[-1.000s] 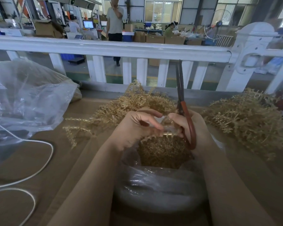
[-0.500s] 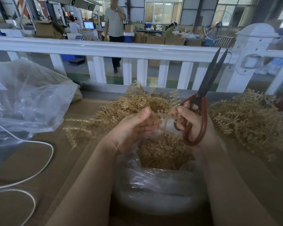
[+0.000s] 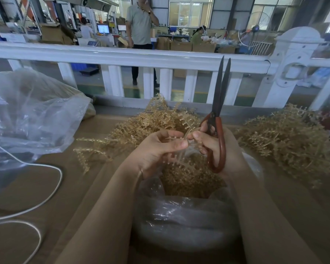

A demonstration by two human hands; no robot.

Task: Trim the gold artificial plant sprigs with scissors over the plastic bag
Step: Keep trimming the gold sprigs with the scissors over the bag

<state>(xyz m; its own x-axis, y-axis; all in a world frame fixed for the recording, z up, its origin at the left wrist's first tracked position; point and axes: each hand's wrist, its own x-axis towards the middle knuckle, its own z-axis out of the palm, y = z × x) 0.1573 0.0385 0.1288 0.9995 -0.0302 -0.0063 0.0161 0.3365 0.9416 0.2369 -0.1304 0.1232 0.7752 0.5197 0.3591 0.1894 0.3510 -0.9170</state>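
left hand fingers: left hand (image 3: 156,149) has its thumb and fingertips curled in, pinching a thin gold plastic sprig (image 3: 176,147) that runs between both hands, right above the bag opening

right hand fingers: right hand (image 3: 215,147) is wrapped round the handle of the rust-red-handled, dark-bladed scissors (image 3: 217,119). The fingers go through the big handle loop, and the index fingertip and thumb also seem to nip the same sprig where it meets the left hand

scissors: held pretty much upright, tips pointing up across the fence rail, blades a tiny bit apart at the tips, nothing between them

sprig: small and a bit blurry, can't tell how long it is past the fingers

bag under the hands: clear rolled-down plastic bag (image 3: 185,223) sits right below both wrists, full of short gold trimmings (image 3: 189,180)

piles: one heap of gold sprigs (image 3: 149,124) just beyond the hands, another gold heap (image 3: 286,140) off to the right, both on the brown cardboard-covered table (image 3: 46,187)

left side: big crumpled clear plastic sack (image 3: 31,115) on the table, white cable (image 3: 46,187) looping in front of it

further out: white picket-style fence (image 3: 160,58) along the table's far edge, behind it a workshop floor with a person in a grey shirt (image 3: 141,25) standing, plus cardboard boxes and screens
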